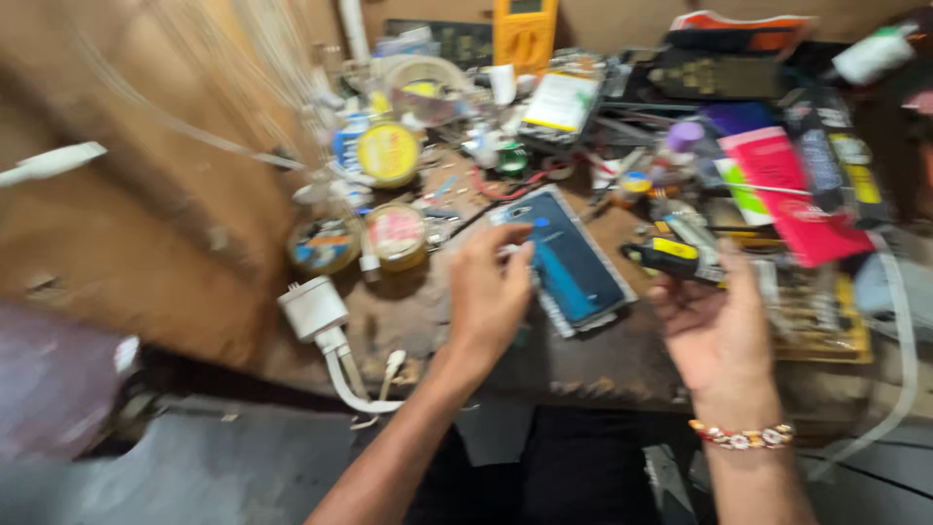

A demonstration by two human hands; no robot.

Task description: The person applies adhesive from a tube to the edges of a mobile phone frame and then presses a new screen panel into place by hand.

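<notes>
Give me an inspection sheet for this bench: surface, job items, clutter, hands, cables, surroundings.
Surface: worn brown bench, crowded.
Job's things: blue phone lying flat; black and yellow screwdriver beside it.
Clutter: round tins, pink packet, yellow meter at the back.
Hands: left hand on the phone's left edge; right hand open, palm up, by the screwdriver; grip cannot be told through blur.
Cables: white charger, cable hanging over the front edge.
Surroundings: brown wall at left; frame blurred.
</notes>
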